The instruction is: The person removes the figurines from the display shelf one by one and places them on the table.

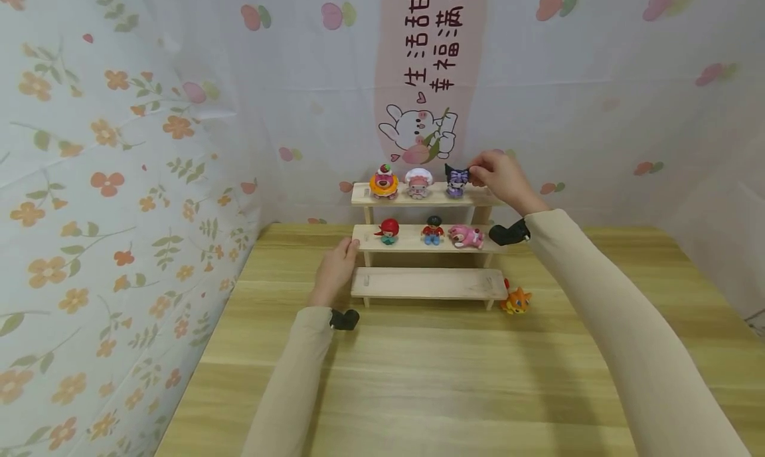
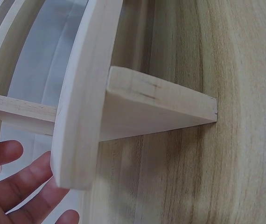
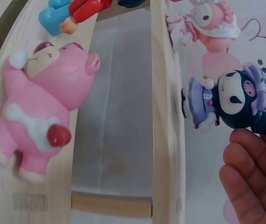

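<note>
On the top board of a three-tier wooden display stand [image 1: 427,284], my right hand [image 1: 501,176] pinches the black ear of a purple-and-black figurine [image 3: 231,99]. The figurine is upright, its feet at the board. My left hand [image 1: 337,269] is at the stand's left end, with fingertips [image 2: 42,163] touching a board end and the thumb apart. Left of the held figurine stand a white-hatted pink figurine [image 1: 419,183] and a pink bear in an orange ring [image 1: 384,183]. The middle board carries a red-haired figurine [image 1: 388,231], a black-haired figurine [image 1: 433,231] and a lying pink bear [image 3: 49,107].
An orange figurine [image 1: 516,301] is on the wooden table [image 1: 430,377] by the stand's lower right corner. Behind the stand hangs a printed cloth [image 1: 311,111], and a flowered cloth [image 1: 119,244] runs along the left side. Black wrist cameras project from both sleeves.
</note>
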`<state>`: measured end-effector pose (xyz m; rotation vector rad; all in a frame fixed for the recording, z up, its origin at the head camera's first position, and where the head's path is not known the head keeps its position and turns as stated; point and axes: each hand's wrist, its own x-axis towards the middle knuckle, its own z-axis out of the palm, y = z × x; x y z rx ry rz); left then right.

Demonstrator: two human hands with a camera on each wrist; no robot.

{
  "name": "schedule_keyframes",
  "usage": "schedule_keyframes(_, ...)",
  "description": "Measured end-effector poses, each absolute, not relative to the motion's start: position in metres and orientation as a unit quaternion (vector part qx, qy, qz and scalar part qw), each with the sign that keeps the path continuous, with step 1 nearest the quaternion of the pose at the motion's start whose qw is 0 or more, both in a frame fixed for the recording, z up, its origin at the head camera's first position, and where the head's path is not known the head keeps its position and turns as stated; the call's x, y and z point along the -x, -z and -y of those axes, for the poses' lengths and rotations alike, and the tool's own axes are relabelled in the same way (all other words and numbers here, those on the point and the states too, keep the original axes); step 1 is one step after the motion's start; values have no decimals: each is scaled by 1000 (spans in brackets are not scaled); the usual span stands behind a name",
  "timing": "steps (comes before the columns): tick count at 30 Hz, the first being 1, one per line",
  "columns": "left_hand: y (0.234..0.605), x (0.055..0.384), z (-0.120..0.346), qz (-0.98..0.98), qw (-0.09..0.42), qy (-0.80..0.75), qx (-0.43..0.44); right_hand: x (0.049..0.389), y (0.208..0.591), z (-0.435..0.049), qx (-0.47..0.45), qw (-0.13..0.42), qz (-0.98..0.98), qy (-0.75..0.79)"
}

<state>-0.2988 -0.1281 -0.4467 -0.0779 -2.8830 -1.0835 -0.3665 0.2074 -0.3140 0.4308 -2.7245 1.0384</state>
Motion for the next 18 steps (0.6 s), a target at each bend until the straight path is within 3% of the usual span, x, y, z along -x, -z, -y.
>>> schedule_keyframes(18, 448, 299, 124, 933, 13, 359, 15, 329, 312, -271, -103, 115, 894, -420)
